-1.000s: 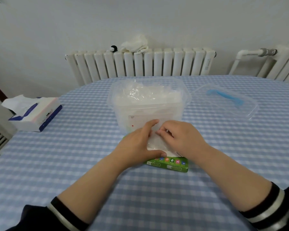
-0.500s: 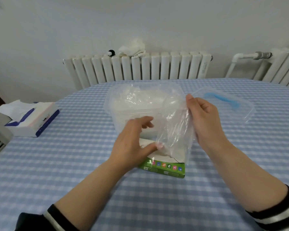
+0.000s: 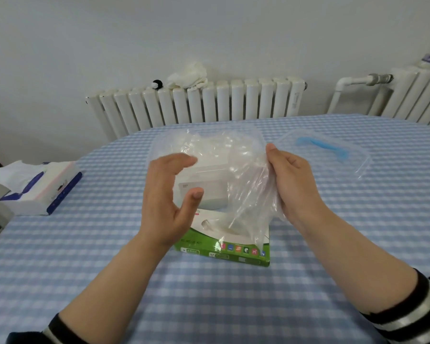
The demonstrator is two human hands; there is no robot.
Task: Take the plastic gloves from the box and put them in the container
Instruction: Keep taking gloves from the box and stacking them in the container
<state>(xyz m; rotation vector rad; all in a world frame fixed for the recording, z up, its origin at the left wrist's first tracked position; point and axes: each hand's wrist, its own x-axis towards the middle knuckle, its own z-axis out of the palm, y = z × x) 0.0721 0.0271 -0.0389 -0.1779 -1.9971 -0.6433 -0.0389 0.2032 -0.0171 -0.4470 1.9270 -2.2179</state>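
1. Thin clear plastic glove hanging from the right hand, pinched near its top, raised above the green box and just near of the container.
2. Left hand loosely cupped, fingers relaxed, gripping nothing, poised beside the glove's left edge.
3. Container already heaped with crumpled gloves up to its rim.
4. Likely trouble: film so light and clingy could stick to the fingers on release, or slide off the heap and spill over the rim onto the worktop.
5. Trailing lower end of the glove near the box opening; might snag there and drag the next glove out.
6. Clear lid with blue handle lying right of the container, well clear of the path.
7. Tissue pack far left; radiator beyond the worktop's far edge, white cloth on top.
8. Nothing between glove and container mouth except the heap itself.
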